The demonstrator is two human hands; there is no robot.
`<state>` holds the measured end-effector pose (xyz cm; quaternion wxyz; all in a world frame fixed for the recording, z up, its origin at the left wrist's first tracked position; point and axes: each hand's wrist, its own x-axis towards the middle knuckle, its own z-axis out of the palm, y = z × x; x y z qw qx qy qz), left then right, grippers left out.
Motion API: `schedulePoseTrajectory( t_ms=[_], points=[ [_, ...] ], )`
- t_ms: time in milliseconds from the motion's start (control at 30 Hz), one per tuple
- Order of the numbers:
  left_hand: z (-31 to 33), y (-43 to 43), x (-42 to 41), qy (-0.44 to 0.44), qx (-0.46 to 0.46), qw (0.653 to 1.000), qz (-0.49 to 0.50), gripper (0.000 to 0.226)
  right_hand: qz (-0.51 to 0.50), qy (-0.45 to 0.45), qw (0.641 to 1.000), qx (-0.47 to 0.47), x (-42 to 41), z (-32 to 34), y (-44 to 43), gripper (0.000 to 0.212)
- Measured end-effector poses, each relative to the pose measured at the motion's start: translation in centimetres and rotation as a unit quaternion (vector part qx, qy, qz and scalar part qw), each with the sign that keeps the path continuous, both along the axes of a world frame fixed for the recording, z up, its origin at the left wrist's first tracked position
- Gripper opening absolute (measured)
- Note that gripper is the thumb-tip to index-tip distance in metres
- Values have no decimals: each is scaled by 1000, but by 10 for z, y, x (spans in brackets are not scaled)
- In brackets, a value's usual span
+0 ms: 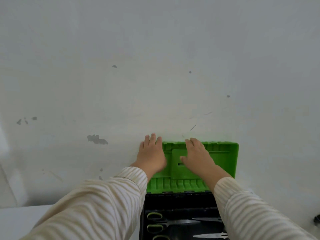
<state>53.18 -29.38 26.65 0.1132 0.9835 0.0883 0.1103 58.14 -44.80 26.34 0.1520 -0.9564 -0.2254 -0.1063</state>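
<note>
A toolbox stands open at the bottom centre, its green lid [223,158] raised upright against the white wall. Its black base [174,201] holds scissors [166,222] with yellow-green handles. My left hand [150,153] lies flat with straight fingers on the lid's left edge, its fingertips reaching past the top onto the wall. My right hand [197,155] presses flat on the inner face of the lid near its middle. Both arms wear striped cream sleeves.
A white wall [155,66] with chipped grey patches fills most of the view. A white tabletop [20,220] shows at the bottom left. A small dark object [317,220] sits at the right edge.
</note>
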Motion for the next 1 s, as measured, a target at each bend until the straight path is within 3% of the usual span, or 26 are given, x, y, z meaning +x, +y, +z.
schedulePoseTrajectory(
  t_ms=[200, 333, 433, 567, 667, 767, 867, 1000],
  points=[
    [-1, 5, 15, 43, 30, 998, -21, 64, -3, 14, 997, -82, 25, 2, -3, 65],
    [-7, -1, -5, -26, 55, 998, -22, 58, 7, -45, 994, -95, 15, -2, -16, 55],
    [-13, -9, -28, -75, 41, 996, -19, 47, 27, -114, 984, -134, 1, -3, -32, 36],
    [-31, -20, -68, -146, -8, 989, -31, 22, 98, -103, 977, -156, -29, -12, -58, 32],
    [-54, -30, -99, -167, -34, 983, -60, 15, 127, -60, 987, -80, -70, -26, -77, 29],
    [-80, -41, -132, -150, -20, 985, -78, 26, 141, -29, 987, -66, -109, -46, -92, 31],
    [-107, -54, -160, -100, -25, 993, -65, 52, 141, 20, 986, -90, -132, -77, -100, 50],
    [-143, -68, -184, 5, -33, 997, -72, 54, 110, 92, 979, -146, -154, -121, -101, 58]
  ],
)
